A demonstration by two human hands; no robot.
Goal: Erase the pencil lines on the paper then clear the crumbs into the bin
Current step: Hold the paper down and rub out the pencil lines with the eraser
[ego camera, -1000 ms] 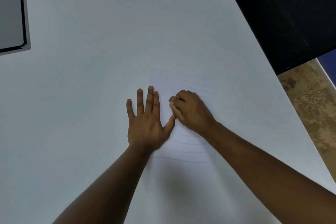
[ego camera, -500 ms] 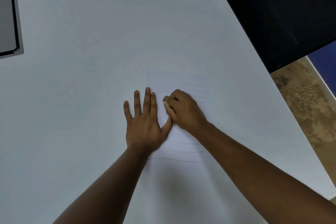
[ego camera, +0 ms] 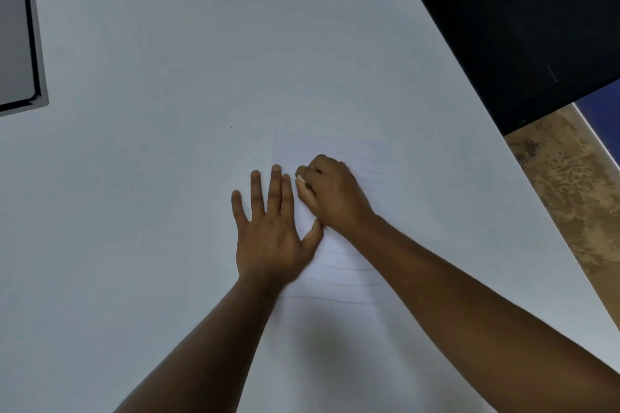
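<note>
Currently my left hand (ego camera: 268, 231) lies flat with straight fingers on the left edge of the paper (ego camera: 335, 278) at frame centre, while my right hand (ego camera: 332, 194) pinches a small white eraser (ego camera: 301, 178) against the sheet. Pencil lines (ego camera: 339, 266) remain above and below the hands, so I judge erasing unfinished; no crumbs or bin are discernible on the tabletop (ego camera: 167, 111).

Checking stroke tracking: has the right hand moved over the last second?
Yes. The right hand, pinching the eraser, slid left and slightly up the paper, closing on the left hand, which lies flat on the paper.
</note>
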